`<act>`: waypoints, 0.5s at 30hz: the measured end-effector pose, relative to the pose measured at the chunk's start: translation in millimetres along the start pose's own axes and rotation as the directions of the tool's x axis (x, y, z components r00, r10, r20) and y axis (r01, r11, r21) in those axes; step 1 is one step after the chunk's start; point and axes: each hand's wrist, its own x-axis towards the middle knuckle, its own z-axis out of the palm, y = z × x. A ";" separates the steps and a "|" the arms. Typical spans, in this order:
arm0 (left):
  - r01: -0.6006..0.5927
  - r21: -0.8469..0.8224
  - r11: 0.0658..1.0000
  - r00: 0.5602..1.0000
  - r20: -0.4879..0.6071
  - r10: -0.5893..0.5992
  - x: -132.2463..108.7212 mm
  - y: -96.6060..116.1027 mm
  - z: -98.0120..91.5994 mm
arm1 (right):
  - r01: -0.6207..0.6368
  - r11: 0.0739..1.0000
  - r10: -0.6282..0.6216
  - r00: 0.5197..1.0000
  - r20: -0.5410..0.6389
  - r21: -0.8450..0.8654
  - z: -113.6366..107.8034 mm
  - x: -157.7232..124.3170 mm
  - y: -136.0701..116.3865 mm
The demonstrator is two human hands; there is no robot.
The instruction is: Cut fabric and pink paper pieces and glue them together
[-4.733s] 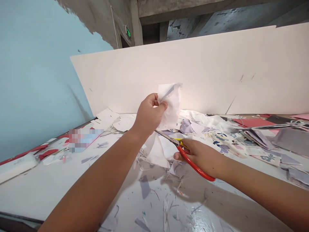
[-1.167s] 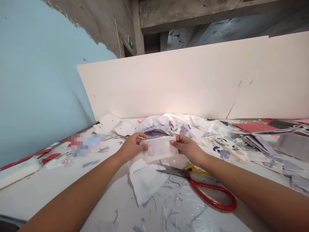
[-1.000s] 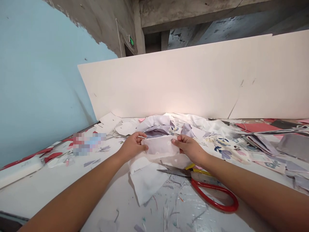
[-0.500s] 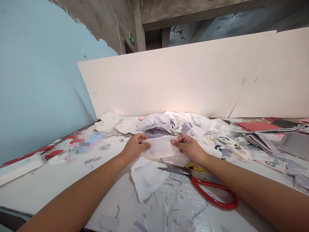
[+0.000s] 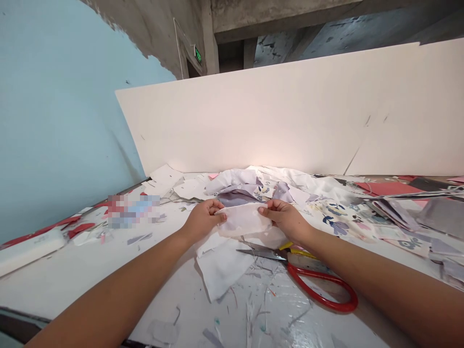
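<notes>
A small piece of white fabric (image 5: 243, 221) is stretched between my two hands, just above the table. My left hand (image 5: 203, 218) pinches its left end between thumb and fingers. At the other end my right hand (image 5: 286, 217) is closed on the fabric's upper right corner. Below it lies another white cloth piece (image 5: 222, 266) on the tabletop. Scissors with red handles (image 5: 326, 305) rest under my right forearm, blades pointing left. A yellow-handled tool (image 5: 300, 252) lies beside them, partly hidden by my right wrist. Behind the held piece is a heap of lilac fabric (image 5: 235, 183).
Floral fabric scraps (image 5: 335, 220) and folded grey-lilac pieces (image 5: 442, 217) cover the right side. Pale pieces (image 5: 166, 178) and red scraps (image 5: 80, 228) lie to the left. A tall white board (image 5: 275, 121) stands along the back. Thread bits litter the white table (image 5: 152, 290).
Almost nothing differs. Both hands keep hold of the white fabric, and the right hand's fingers have shifted very slightly.
</notes>
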 end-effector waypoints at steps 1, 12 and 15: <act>0.000 0.004 1.000 1.000 0.001 0.000 -0.2 0.5 0.0 | 0.002 1.000 -0.002 1.000 -0.001 0.004 -0.1 0.1 0.3; 0.014 -0.060 0.998 0.999 0.044 -0.012 2.7 -2.8 -0.4 | 0.012 1.000 -0.012 1.000 0.008 0.018 -1.3 2.5 2.5; 0.021 -0.090 0.996 0.998 0.060 -0.016 1.8 -1.7 -0.4 | 0.023 1.000 -0.023 1.000 0.008 0.017 -0.5 -0.4 -2.7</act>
